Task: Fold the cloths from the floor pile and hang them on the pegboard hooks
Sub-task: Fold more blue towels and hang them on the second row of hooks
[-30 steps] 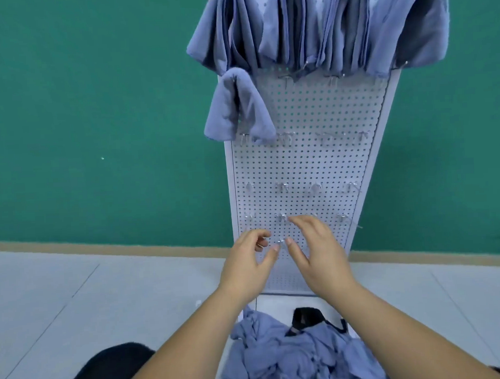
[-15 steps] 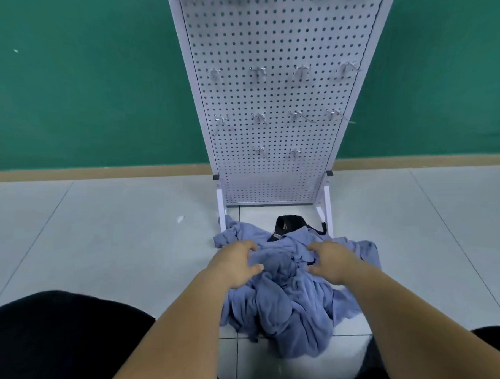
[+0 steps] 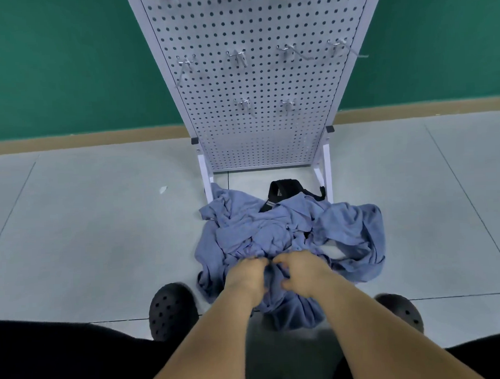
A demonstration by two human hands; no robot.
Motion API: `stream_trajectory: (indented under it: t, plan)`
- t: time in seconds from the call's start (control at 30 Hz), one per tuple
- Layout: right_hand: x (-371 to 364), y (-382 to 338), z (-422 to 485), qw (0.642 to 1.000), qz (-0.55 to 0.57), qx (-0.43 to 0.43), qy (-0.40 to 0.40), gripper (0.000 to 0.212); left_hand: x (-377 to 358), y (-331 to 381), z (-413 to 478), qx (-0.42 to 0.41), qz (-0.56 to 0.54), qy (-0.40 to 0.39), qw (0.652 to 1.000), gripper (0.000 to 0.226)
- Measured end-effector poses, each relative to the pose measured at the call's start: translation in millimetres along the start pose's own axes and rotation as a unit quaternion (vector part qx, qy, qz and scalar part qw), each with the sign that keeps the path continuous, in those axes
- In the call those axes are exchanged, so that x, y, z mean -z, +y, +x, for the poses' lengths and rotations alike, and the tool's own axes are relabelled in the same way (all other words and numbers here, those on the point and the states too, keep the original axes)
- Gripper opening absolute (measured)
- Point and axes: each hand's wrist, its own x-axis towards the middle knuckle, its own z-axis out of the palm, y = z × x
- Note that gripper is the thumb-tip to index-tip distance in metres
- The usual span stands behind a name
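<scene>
Here, listed left to right.

**Left shoe** (image 3: pixel 171 310): a dark perforated clog at 7 o'clock of the heap. It is blurred, and its toe is just beside the cloth's edge.

**Left hand** (image 3: pixel 248 278): the forearm enters from 6 o'clock of the frame and runs toward 12. The hand is palm down with knuckles up. Its fingers are curled into the fabric and grip a bunched fold of the cloth pile (image 3: pixel 288 233).

**Right hand** (image 3: pixel 302 270): the forearm enters from 5 o'clock and slants toward 11. It is palm down, with fingers curled and the thumb low, and grips the same bunch. The two hands nearly meet, with a ridge of blue cloth between them.

**Right shoe** (image 3: pixel 400 311): a matching clog at 4 o'clock of the heap, partly covered by the right forearm.

**Hidden or unclear**
- The fingertips of both hands are sunk in the fabric.
- The number of cloths in the heap cannot be told.
- A black strap (image 3: pixel 283 188) at 12 o'clock of the heap lies partly under the cloths.
- The top of the pegboard (image 3: pixel 258 137) is cut off by the frame's upper edge.
- Dark clothing fills both lower corners.

**Cloth pile, position**
- The crumpled blue heap lies on the pale tiled floor (image 3: pixel 87 239).
- It sits at the foot of the white pegboard, between the stand's legs and the shoes.
- The gripped fold lies under and between the fingers.
- The bulk of the heap spreads from 10 to 2 o'clock of the hands.
- A loose end lies at 6 o'clock of the hands, between the forearms.

**Hooks** (image 3: pixel 238 58): metal, in two visible rows on the pegboard, at 12 o'clock of the heap and well apart from it.
</scene>
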Motion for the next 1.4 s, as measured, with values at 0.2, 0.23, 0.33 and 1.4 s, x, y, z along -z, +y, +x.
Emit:
stream_trajectory:
  t: [0.2, 0.23, 0.33, 1.4]
  plan:
    - [8.4, 7.1, 11.6, 0.993, 0.105, -0.007, 0.045, 0.058, 8.5, -14.7, 7.2, -0.004, -0.131, 0.100, 0.986, 0.008]
    - [12.5, 7.1, 12.2, 0.988, 0.142, 0.001, 0.058, 0.057, 15.9, -16.4, 7.0, -0.009, -0.182, 0.121, 0.976, 0.006]
    - [27.3, 4.0, 15.6, 0.968, 0.226, 0.028, 0.108, 0.056, 41.5, -19.6, 6.6, -0.037, -0.296, 0.178, 0.938, 0.009]
    - [267.5, -64.7, -138.2, 0.929, 0.262, 0.217, 0.143, 0.032, 301.8, 50.7, -158.5, -0.139, -0.382, 0.272, 0.872, 0.028]
